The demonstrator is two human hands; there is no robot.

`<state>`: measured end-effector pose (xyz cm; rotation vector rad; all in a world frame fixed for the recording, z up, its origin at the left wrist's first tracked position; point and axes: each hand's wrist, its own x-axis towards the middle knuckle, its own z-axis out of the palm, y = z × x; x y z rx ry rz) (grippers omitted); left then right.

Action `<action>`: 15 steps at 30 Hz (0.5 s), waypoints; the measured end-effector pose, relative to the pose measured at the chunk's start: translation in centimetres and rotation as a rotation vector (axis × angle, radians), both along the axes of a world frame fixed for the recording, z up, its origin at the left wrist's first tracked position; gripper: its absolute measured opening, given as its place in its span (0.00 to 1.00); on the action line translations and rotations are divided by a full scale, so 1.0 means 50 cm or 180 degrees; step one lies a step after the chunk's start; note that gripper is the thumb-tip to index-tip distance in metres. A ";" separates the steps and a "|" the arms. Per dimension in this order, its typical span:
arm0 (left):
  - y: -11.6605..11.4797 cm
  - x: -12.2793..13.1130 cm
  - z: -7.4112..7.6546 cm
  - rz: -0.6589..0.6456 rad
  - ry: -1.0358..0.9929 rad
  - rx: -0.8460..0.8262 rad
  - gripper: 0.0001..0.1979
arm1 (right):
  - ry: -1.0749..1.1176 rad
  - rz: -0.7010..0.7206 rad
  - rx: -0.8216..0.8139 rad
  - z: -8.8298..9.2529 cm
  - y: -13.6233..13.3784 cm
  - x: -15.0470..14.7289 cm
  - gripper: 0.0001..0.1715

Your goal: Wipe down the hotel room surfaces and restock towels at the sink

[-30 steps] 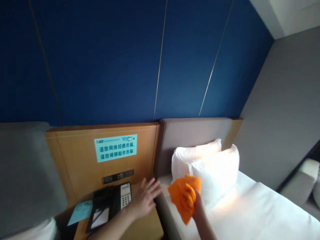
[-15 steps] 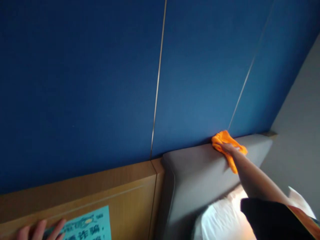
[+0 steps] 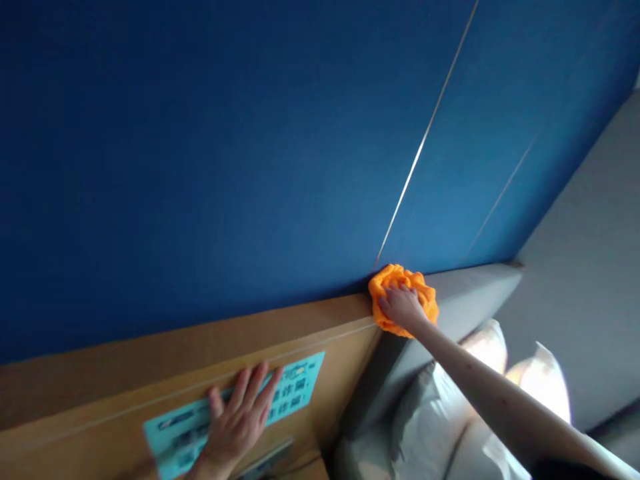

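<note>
An orange cloth (image 3: 427, 303) is bunched under my right hand (image 3: 401, 303), whose fingers press into it. The cloth rests where the wooden ledge (image 3: 200, 350) meets the grey padded headboard (image 3: 463, 287), against the blue wall panel (image 3: 225, 167). My left hand (image 3: 243, 417) lies flat with fingers spread over a light-blue printed sign (image 3: 297, 387) on the wooden panel below the ledge. It covers the middle of the sign.
White pillows (image 3: 430, 413) lean below the headboard, and a grey wall (image 3: 590, 267) closes off the right side. Beneath the sign, a dark flat item (image 3: 267, 460) shows only in part. Thin metal strips (image 3: 420, 150) divide the wall panel.
My right hand has drawn the orange cloth left along the headboard top to the end of the wooden ledge. More of my left hand shows on the sign as the view has shifted.
</note>
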<state>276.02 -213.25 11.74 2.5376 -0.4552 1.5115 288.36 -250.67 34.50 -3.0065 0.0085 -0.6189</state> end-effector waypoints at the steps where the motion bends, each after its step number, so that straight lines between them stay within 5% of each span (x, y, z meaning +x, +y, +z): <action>1: -0.001 -0.021 0.027 -0.0030 -0.0049 0.0127 0.29 | 0.0083 -0.0019 -0.0108 -0.013 0.067 -0.035 0.19; 4: 0.030 -0.104 0.056 -0.0520 0.0056 0.0134 0.24 | 0.0076 -0.0078 0.0063 -0.048 0.254 -0.133 0.24; 6: 0.074 -0.170 0.021 -0.0548 0.0237 0.0110 0.26 | -0.0176 0.0329 0.0100 -0.067 0.383 -0.196 0.24; 12: 0.212 -0.350 -0.199 0.0241 0.0861 0.0456 0.35 | -0.0687 0.1931 0.0286 -0.084 0.798 -0.381 0.27; 15: 0.252 -0.425 -0.295 0.0512 0.1258 0.0378 0.34 | -0.0604 0.2452 0.0249 -0.070 0.940 -0.444 0.27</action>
